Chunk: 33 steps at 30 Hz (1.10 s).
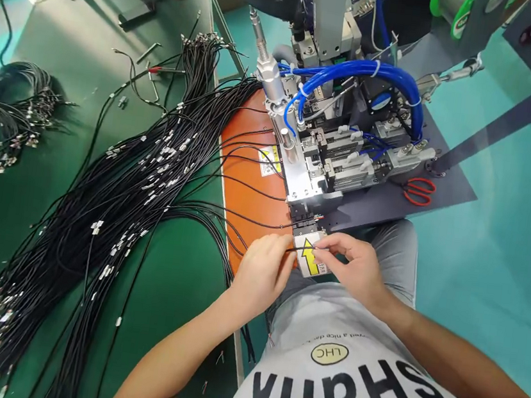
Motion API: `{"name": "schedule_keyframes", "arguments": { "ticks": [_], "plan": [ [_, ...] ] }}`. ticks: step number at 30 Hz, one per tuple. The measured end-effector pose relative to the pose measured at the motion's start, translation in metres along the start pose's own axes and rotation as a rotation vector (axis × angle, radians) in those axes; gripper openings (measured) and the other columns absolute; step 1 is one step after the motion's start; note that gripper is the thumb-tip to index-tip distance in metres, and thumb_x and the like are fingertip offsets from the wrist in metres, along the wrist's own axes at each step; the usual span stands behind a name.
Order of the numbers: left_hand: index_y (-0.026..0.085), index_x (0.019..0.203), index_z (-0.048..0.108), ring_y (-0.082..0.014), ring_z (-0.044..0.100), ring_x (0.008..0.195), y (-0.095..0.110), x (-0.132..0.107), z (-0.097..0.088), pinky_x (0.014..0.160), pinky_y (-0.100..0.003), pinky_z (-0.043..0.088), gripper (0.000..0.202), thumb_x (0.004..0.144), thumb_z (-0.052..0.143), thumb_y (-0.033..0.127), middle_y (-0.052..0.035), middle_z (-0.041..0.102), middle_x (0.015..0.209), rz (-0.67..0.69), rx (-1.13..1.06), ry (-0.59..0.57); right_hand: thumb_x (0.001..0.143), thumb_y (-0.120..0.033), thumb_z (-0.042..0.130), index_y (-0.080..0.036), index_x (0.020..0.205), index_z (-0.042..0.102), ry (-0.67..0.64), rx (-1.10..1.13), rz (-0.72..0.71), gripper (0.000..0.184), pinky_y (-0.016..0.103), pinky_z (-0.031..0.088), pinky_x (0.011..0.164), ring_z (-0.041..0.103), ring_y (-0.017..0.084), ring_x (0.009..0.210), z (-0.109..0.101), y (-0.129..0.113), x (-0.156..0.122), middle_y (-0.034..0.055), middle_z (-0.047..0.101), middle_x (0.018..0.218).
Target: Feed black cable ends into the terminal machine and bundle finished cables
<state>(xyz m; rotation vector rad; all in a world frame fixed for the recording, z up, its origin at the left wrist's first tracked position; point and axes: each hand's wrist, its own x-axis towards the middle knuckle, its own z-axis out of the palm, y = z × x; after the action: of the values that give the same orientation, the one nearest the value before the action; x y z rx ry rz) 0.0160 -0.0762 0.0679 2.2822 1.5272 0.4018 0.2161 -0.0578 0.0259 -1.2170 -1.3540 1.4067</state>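
At machine (320, 167) front | thin black wire (306, 250), straight | left hand (261, 273), right hand (354, 265) pinching it

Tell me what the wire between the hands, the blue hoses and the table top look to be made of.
The wire, pinched by left hand and right hand: black, matte plastic-looking insulation; metal core is likely, unseen. The blue hoses: glossy, smoothly bent, likely flexible plastic tubing. The table top: dull green, probably a rubber or vinyl mat.
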Motion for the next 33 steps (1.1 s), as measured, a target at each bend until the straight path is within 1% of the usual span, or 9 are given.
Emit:
{"name": "schedule_keyframes", "arguments": {
  "ticks": [2,5,8,11,13,19,25,29,33],
  "plan": [
    [0.017,0.125,0.047,-0.0205,0.062,0.097,0.009,0.011,0.007,0.084,-0.034,0.051,0.028,0.098,0.047,0.022,-0.0107,0.063,0.107,0.065,-0.145,-0.002,0.084,-0.028,0.072,-0.022,0.087,0.072,0.009,-0.044,-0.036,0.007,0.032,0.054,0.068,0.065,0.017,0.071,-0.002,-0.001,0.000,0.0024,0.072,0.080],
    [0.019,0.116,0.052,-0.0147,0.061,0.085,0.013,0.022,0.018,0.075,-0.026,0.051,0.018,0.098,0.047,0.019,-0.0060,0.064,0.098,0.089,-0.321,0.030,0.081,-0.027,0.075,-0.023,0.095,0.071,0.010,-0.007,-0.036,0.015,0.031,0.054,0.071,0.066,0.017,0.076,-0.013,-0.003,0.002,0.0019,0.072,0.084],
    [0.020,0.102,0.060,-0.0113,0.060,0.075,0.008,0.026,0.023,0.070,-0.022,0.049,0.009,0.097,0.052,0.021,-0.0021,0.066,0.089,0.013,-0.446,0.056,0.082,-0.030,0.076,-0.024,0.107,0.067,-0.065,0.174,0.068,0.027,0.030,0.054,0.074,0.067,0.016,0.079,-0.029,-0.004,0.005,0.0019,0.072,0.090],
    [0.020,0.101,0.065,-0.0104,0.061,0.071,0.005,0.027,0.022,0.069,-0.022,0.049,0.012,0.097,0.055,0.024,-0.0016,0.069,0.086,-0.074,-0.591,0.026,0.088,-0.034,0.070,-0.021,0.097,0.069,-0.115,0.277,0.158,0.016,0.027,0.053,0.073,0.065,0.012,0.072,-0.038,-0.004,0.011,0.0015,0.071,0.086],
    [0.019,0.102,0.067,-0.0110,0.061,0.071,0.005,0.028,0.020,0.069,-0.022,0.049,0.015,0.097,0.054,0.026,-0.0021,0.069,0.084,-0.109,-0.648,0.005,0.087,-0.034,0.071,-0.019,0.092,0.069,-0.142,0.304,0.178,0.016,0.025,0.052,0.071,0.063,0.011,0.070,-0.037,-0.003,0.015,0.0008,0.069,0.083],
    [0.018,0.100,0.069,-0.0108,0.058,0.067,0.008,0.026,0.016,0.065,-0.022,0.046,0.019,0.097,0.054,0.030,-0.0022,0.067,0.080,-0.163,-0.662,-0.037,0.081,-0.030,0.078,-0.019,0.088,0.066,-0.188,0.398,0.197,0.017,0.023,0.051,0.068,0.063,0.010,0.070,-0.022,-0.009,0.025,-0.0015,0.067,0.081],
    [0.017,0.098,0.068,-0.0110,0.058,0.066,0.009,0.022,0.015,0.064,-0.022,0.045,0.019,0.097,0.054,0.030,-0.0023,0.065,0.076,-0.169,-0.651,-0.013,0.075,-0.026,0.082,-0.018,0.083,0.063,-0.148,0.263,0.182,0.023,0.022,0.046,0.061,0.057,0.009,0.065,-0.015,-0.003,0.019,-0.0034,0.063,0.074],
    [0.017,0.099,0.068,-0.0108,0.058,0.066,0.010,0.021,0.017,0.064,-0.022,0.046,0.018,0.097,0.054,0.028,-0.0027,0.066,0.078,-0.163,-0.639,0.005,0.075,-0.028,0.082,-0.018,0.083,0.063,-0.157,0.253,0.184,0.023,0.023,0.045,0.061,0.054,0.009,0.064,-0.016,0.006,0.012,-0.0034,0.061,0.074],
    [0.016,0.100,0.067,-0.0105,0.057,0.065,0.010,0.020,0.019,0.064,-0.023,0.046,0.016,0.097,0.055,0.027,-0.0031,0.067,0.079,-0.123,-0.596,0.006,0.078,-0.031,0.080,-0.019,0.088,0.067,-0.202,0.282,0.183,0.020,0.026,0.048,0.065,0.058,0.012,0.069,-0.023,0.007,0.015,-0.0011,0.064,0.078]
  ]
}}
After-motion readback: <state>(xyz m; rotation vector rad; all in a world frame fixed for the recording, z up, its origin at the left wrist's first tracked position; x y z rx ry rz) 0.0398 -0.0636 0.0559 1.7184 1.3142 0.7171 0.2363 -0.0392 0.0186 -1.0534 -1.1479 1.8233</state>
